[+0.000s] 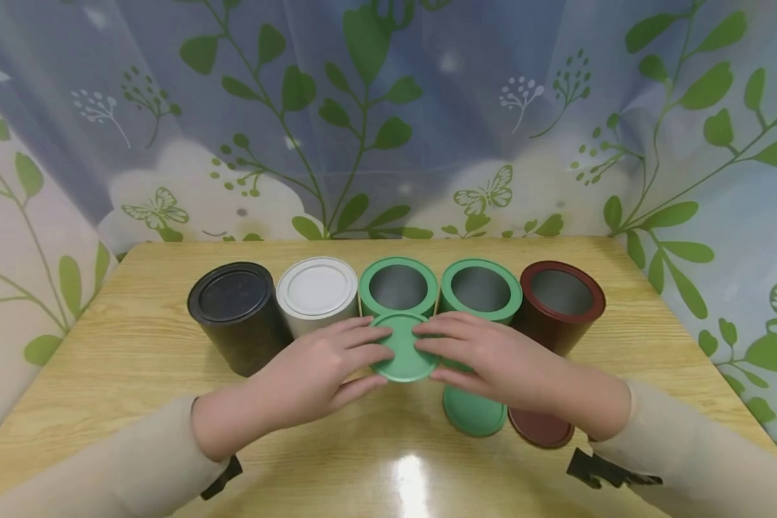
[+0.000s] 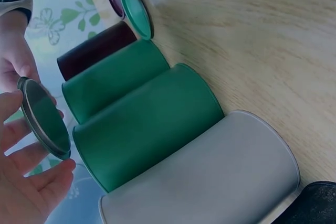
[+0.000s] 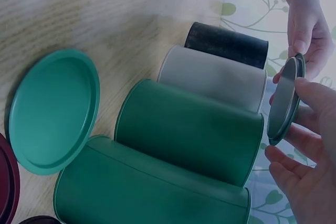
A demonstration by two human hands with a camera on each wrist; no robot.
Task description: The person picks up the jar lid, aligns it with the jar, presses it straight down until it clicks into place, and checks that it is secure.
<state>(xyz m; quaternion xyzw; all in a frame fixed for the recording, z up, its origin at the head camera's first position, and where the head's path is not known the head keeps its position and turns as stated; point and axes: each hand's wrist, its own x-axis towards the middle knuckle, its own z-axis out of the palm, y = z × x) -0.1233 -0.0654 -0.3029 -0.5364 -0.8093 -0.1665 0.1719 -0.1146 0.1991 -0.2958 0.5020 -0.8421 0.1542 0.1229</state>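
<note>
A green can lid (image 1: 404,356) is held level between both hands, raised off the table at the near side of the left green can (image 2: 149,124). My left hand (image 1: 330,363) grips the lid's left edge, fingertips on top and thumb at the rim. On the opposite edge, my right hand (image 1: 495,352) holds it the same way. The lid's grey underside (image 3: 284,95) shows in the right wrist view. Both the left green can and the right green can (image 2: 121,77) stand uncovered, their dark insides visible from above.
Left of the green cans stand a white can (image 1: 317,288) and a black can (image 1: 249,345), both covered. An open dark red can (image 1: 547,334) ends the row at right. Another green lid (image 1: 475,414) and a dark red lid (image 1: 544,430) lie on the wooden table (image 1: 324,467).
</note>
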